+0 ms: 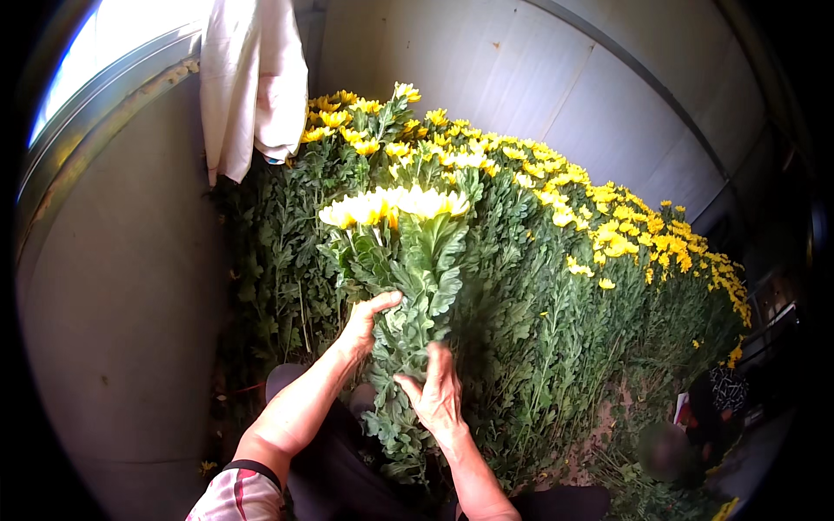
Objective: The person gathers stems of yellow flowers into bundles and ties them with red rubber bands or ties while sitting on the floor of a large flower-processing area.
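Observation:
Before me, upright, is a bunch of yellow chrysanthemums [422,260] with bright flower heads level at the top and broad green leaves below. My left hand [366,325] grips its leafy stems from the left, the thumb lying across the front and the other fingers mostly hidden behind the leaves. Lower down on the right, my right hand [438,396] is against the stems, with thumb and forefinger spread; whether it grips them is unclear. The lower leaves hang between my forearms, over my dark-clad legs.
Standing cut chrysanthemums [521,312] are packed along a pale panel wall [469,71]. White cloth [251,84] hangs at upper left beside a grey panel [124,273]. A person [707,407] is low at right, near leaf litter on the ground [596,436].

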{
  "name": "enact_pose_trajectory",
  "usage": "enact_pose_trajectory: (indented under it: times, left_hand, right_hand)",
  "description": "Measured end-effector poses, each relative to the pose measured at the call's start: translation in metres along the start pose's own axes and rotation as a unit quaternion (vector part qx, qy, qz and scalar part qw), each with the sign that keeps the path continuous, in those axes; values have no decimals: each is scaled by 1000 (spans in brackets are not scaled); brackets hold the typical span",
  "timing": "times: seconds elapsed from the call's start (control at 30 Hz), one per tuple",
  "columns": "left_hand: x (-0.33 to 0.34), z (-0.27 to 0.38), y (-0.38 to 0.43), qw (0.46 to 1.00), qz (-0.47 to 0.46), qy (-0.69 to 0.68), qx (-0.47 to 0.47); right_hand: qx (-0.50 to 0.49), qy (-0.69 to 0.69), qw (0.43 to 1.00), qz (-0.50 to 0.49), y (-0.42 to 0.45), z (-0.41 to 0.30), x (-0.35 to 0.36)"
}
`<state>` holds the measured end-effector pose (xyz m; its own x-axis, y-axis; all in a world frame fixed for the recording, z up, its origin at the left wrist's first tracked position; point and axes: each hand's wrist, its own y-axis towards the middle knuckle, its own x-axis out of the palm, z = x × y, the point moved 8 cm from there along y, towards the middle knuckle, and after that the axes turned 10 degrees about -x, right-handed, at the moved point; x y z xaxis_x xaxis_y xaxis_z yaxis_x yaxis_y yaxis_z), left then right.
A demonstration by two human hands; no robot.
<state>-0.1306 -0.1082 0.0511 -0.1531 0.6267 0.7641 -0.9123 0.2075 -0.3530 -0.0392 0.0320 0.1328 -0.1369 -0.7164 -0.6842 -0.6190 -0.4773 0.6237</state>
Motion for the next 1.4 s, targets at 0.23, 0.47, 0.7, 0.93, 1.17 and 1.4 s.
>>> enact_pose_trajectory:
  times: [0.23, 0.47, 0.7, 0.93, 1.17, 1.4]
  left_hand:
    - [-24, 6, -14, 983, 40, 179, 15]
    - [-23, 18, -23, 962, 185, 193, 53]
    - [-31, 3, -8, 980, 170, 100, 1]
    - [-36, -11, 20, 986, 134, 96, -12]
    - [21, -26, 17, 982, 140, 125, -11]
    - [-13, -25, 23, 991, 63, 111, -39]
  right_hand:
    - [33, -54, 994, -94, 18, 15, 38]
    - [-8, 137, 990, -42, 1, 57, 23]
    - [505, -404, 760, 64, -156, 359, -128]
    - [392, -14, 880, 268, -164, 322, -105]
    - [333, 21, 914, 230, -157, 255, -85]
    - [224, -49, 946, 231, -113, 205, -90]
